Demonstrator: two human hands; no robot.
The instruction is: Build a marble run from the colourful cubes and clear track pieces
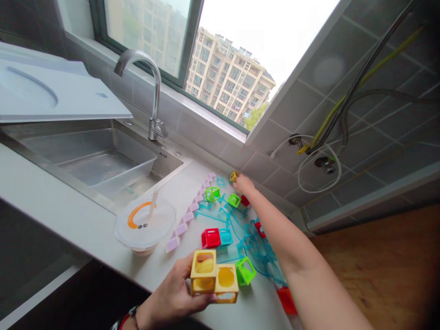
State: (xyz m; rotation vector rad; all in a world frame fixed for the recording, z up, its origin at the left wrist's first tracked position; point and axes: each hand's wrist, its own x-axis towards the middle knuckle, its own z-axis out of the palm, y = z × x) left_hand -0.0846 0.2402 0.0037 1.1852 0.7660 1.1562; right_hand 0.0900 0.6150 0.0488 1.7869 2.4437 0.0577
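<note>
My left hand point(177, 291) is closed around a pair of yellow hollow cube blocks point(226, 277), side by side above the counter's front edge. Far off by the back wall, the fingers of my right hand point(244, 184) close on another yellow cube block point(234, 176). Between the hands lie a red cube block point(211, 238) touching a blue one point(226, 236), several green cube blocks point(245, 271), and clear blue plastic track pieces point(254, 245). A zigzag row of pale purple blocks point(188, 217) runs to their left. My right forearm hides some pieces.
A lidded plastic cup point(145, 224) with a straw stands at the counter edge, left of the purple row. Beyond it are the steel sink point(172, 161), a plastic basin point(99, 137) and the faucet point(156, 101). Cables point(338, 110) hang on the tiled wall at right.
</note>
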